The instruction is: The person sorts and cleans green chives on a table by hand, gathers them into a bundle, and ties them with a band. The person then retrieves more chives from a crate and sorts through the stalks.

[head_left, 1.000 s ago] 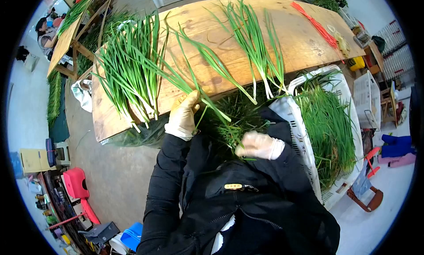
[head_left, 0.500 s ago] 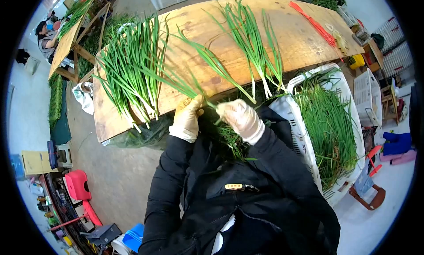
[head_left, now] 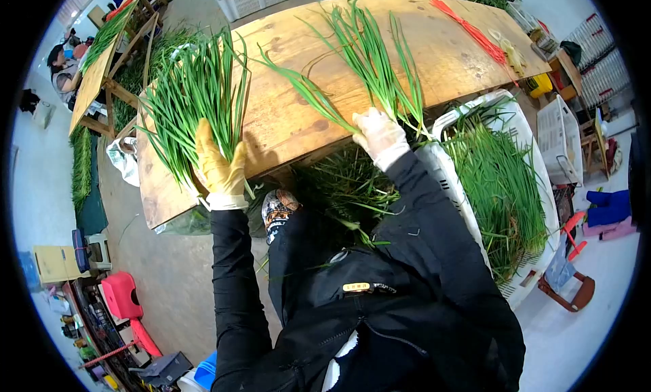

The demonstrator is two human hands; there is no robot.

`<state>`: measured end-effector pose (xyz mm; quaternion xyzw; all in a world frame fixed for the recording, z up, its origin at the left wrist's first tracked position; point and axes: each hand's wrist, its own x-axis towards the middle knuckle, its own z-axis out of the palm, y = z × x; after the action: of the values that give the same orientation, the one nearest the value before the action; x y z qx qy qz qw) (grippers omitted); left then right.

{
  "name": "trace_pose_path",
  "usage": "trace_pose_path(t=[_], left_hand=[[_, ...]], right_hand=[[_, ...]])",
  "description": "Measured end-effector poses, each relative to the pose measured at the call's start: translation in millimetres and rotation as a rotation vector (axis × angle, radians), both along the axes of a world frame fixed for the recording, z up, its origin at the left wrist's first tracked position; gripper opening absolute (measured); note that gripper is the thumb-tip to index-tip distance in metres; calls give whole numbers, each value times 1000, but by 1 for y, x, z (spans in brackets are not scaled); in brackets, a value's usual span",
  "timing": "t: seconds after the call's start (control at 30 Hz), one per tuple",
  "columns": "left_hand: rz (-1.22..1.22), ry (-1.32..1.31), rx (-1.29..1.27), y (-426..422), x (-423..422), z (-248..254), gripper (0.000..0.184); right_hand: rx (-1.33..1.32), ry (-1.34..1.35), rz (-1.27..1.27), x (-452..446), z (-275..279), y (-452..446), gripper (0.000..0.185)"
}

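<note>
Gloved, my left hand (head_left: 220,163) lies with fingers spread on the lower stems of the large pile of green stalks (head_left: 196,97) at the left of the wooden table (head_left: 278,127). My right hand (head_left: 378,134), also gloved, is closed at the table's front edge around the white end of a thin stalk (head_left: 305,87) that lies slanting on the wood. Just behind it a smaller bunch of stalks (head_left: 369,56) rests on the table, its base partly hidden by my fingers.
A white basket (head_left: 456,188) full of greens (head_left: 505,195) stands to the right. Red ties (head_left: 468,29) lie at the table's far right. Loose greens (head_left: 349,182) hang below the front edge. A person (head_left: 64,73) sits at another table at the upper left.
My left hand has moved left from the table's front middle onto the large pile, and the stalk it held is no longer apart. My right hand has moved up and right to the slanting stalk.
</note>
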<state>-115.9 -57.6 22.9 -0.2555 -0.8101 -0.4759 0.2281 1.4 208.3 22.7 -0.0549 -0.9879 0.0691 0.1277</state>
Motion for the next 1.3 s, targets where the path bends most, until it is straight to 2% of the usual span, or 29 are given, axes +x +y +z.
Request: trace_pose_path(t=[0.03,0.07,0.1,0.17,0.2,0.23,0.27,0.3,0.33,0.37,0.43,0.47,0.5,0.57,0.63,0.7,0.77,0.8,0.83,0.9,0.97,1.0,1.03,1.13,1.17,1.2,1.23,1.3], left_hand=[[-97,-56,44,-1,1,-3,66],[-118,-163,153,-2,5,-7,54],[-141,-271,262,1,12,-3,42],[-270,-673,506,-1,15,-7,27],[-267,-848,387,10,28,11,20],[-532,-991,326,15,34,12,29],[-645,-1189,319,32,51,32,38],[-783,-1275,382,45,56,21,47],[-883,-1269,373,56,60,14,53],[-873,-1311,337,66,64,11,46],[-937,-1392,497,81,72,4,36],[-898,-1378,575,83,77,4,27],[-896,-1379,576,82,79,2,27],[-807,-1357,620,81,80,-7,25],[-768,-1363,656,78,79,-6,26],[-659,-1377,719,71,73,0,25],[-648,-1359,727,65,66,-5,25],[-609,-1322,736,64,63,-6,25],[-570,-1284,746,62,61,-6,24],[-558,-1283,751,58,57,-5,22],[-591,-1256,742,55,54,-8,22],[-547,-1283,681,55,55,-4,22],[-547,-1283,681,55,54,-6,22],[-599,-1275,650,56,54,-8,23],[-601,-1218,583,55,53,-6,24],[-606,-1164,517,54,53,-1,24],[-580,-1032,422,50,52,11,26],[-446,-664,435,41,50,33,27]], right_hand=[[-68,-17,4,-4,-6,1,34],[-306,79,24,0,-11,2,19],[-459,101,-28,1,-6,-4,17],[-1378,-260,-125,12,9,-4,27],[-1442,-272,-73,20,13,-6,25],[-1578,-292,-37,26,15,-10,19],[-1649,-319,3,31,13,-15,18],[-1720,-347,44,35,11,-19,16],[-1742,-319,61,37,8,-26,18],[-1814,-364,75,40,8,-29,18],[-1701,-437,94,44,12,-32,18],[-1763,-467,129,45,11,-30,21],[-1844,-405,65,49,9,-32,27],[-1892,-238,172,52,-13,-29,25],[-1781,-76,158,59,-21,-27,24],[-1842,131,172,66,-24,-25,21],[-1878,133,220,80,-17,-14,21],[-2083,-18,241,92,-12,-6,20],[-2138,58,385,97,-16,-4,20],[-1948,-135,423,118,-10,7,18],[-1729,-524,363,134,7,15,17],[-1676,-720,209,141,-2,22,17],[-1677,-719,209,140,-11,25,17],[-1885,-279,188,130,-29,28,17],[-2069,-170,112,128,-30,30,16],[-2104,-133,155,125,-33,33,19],[-2139,-93,195,123,-35,37,21],[-2192,-3,-49,126,-29,33,23]])
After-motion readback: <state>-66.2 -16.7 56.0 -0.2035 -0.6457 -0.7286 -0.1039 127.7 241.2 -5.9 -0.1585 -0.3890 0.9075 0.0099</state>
